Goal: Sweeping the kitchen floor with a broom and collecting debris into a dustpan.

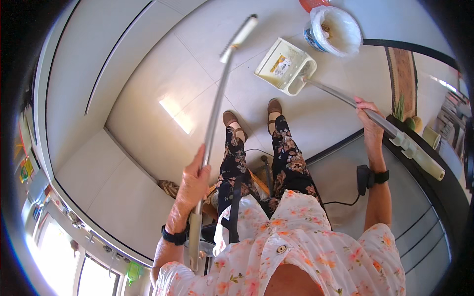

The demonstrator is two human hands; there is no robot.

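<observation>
My left hand grips the metal handle of a broom. The white broom head with dark bristles is at the far end, over the pale tiled floor. In my right hand is the metal pole of a long-handled dustpan. Its cream pan lies ahead of my feet, its wide mouth turned toward the broom side, and a sticker with writing is inside. Some grey dust or hair shows near the pan's back. Whether the pan touches the floor I cannot tell.
Beyond the dustpan stands a bucket lined with a clear plastic bag, some brown waste inside. A red object is behind it. White cabinets run along the left. A dark-edged counter with a small plant is at the right.
</observation>
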